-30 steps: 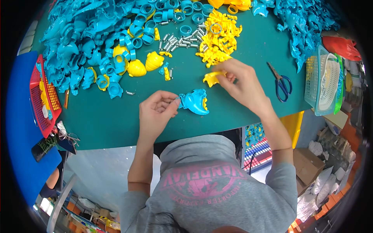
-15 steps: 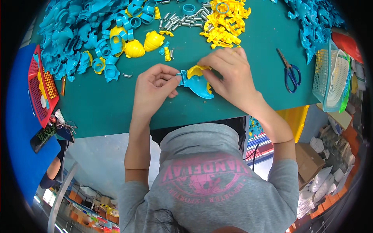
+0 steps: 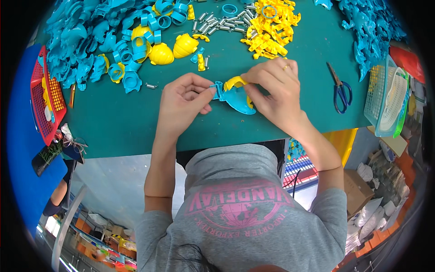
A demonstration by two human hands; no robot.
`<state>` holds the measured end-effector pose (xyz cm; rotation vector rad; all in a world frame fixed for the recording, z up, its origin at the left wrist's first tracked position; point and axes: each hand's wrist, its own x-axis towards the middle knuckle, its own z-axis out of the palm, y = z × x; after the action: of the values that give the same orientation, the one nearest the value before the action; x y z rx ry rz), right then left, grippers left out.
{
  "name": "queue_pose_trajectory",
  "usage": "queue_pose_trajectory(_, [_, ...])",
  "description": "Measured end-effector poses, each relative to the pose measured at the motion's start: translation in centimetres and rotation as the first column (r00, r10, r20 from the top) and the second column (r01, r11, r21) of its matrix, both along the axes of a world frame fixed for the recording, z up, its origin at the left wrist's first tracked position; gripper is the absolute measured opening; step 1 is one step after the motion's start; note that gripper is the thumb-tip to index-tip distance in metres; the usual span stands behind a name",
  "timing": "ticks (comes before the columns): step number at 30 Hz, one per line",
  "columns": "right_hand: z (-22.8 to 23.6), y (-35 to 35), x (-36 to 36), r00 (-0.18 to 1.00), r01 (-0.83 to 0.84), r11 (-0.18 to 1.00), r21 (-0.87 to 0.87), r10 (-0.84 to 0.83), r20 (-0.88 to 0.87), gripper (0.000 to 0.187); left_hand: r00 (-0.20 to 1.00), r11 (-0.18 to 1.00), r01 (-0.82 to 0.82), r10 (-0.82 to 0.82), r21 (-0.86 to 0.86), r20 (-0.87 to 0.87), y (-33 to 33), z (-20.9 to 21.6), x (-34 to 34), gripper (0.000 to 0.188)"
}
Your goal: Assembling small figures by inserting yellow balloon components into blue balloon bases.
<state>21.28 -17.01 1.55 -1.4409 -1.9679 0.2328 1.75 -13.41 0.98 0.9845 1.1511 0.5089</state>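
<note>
Between my hands, above the near part of the green table, is a curved blue plastic shell piece [image 3: 239,100]. My left hand [image 3: 183,102] is closed, with thumb and forefinger pinching the small tab at the shell's left end. A yellow plastic piece [image 3: 234,82] lies along the shell's upper rim, and more yellow shows at its right side. My right hand [image 3: 274,88] pinches the yellow piece between thumb and fingers at the shell's right end. Its fingers partly hide where the two parts meet.
Blue plastic parts [image 3: 74,41] are heaped at the far left, with yellow domed shells [image 3: 185,46] beside them. Metal pins [image 3: 213,26] and a yellow parts pile [image 3: 272,31] lie beyond my hands. Scissors [image 3: 340,90] rest at right near a plastic basket [image 3: 377,97]; a red basket [image 3: 45,109] stands left.
The whole table scene has shifted slightly in the view. My hands keep their pinches on the blue shell and yellow piece, with the right fingers slightly moved.
</note>
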Motion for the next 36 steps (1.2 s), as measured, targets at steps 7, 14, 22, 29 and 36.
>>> queue_pose_trajectory(7, [-0.3, 0.0, -0.3, 0.996, -0.031, 0.999, -0.013, 0.032, 0.084, 0.021, 1.0, 1.0, -0.011, 0.011, 0.004, 0.011, 0.1, 0.0, 0.1, 0.012])
queue_pose_trajectory(14, [0.5, -0.4, -0.7, 0.988, -0.018, 0.996, -0.087, 0.031, 0.15, 0.019, 1.0, 0.998, -0.01, 0.009, 0.055, 0.014, -0.2, -0.2, 0.2, 0.013])
queue_pose_trajectory(22, [0.1, -0.6, 0.2, 1.0, -0.03, 0.994, -0.101, 0.029, -0.007, 0.017, 0.999, 0.992, 0.001, 0.004, 0.125, -0.036, -1.1, 0.0, 0.4, 0.01])
queue_pose_trajectory(29, [0.7, -0.6, -0.5, 0.996, -0.007, 0.992, -0.128, 0.017, 0.083, 0.016, 0.95, 0.425, 0.31, -0.113, 0.85, -0.29, -4.7, -0.5, 1.5, 0.016])
queue_pose_trajectory(36, [0.8, -0.5, -0.6, 0.988, -0.031, 0.991, -0.129, 0.05, 0.143, 0.016, 0.94, 0.472, 0.333, -0.237, 0.816, -0.246, -3.9, -0.4, 1.6, 0.014])
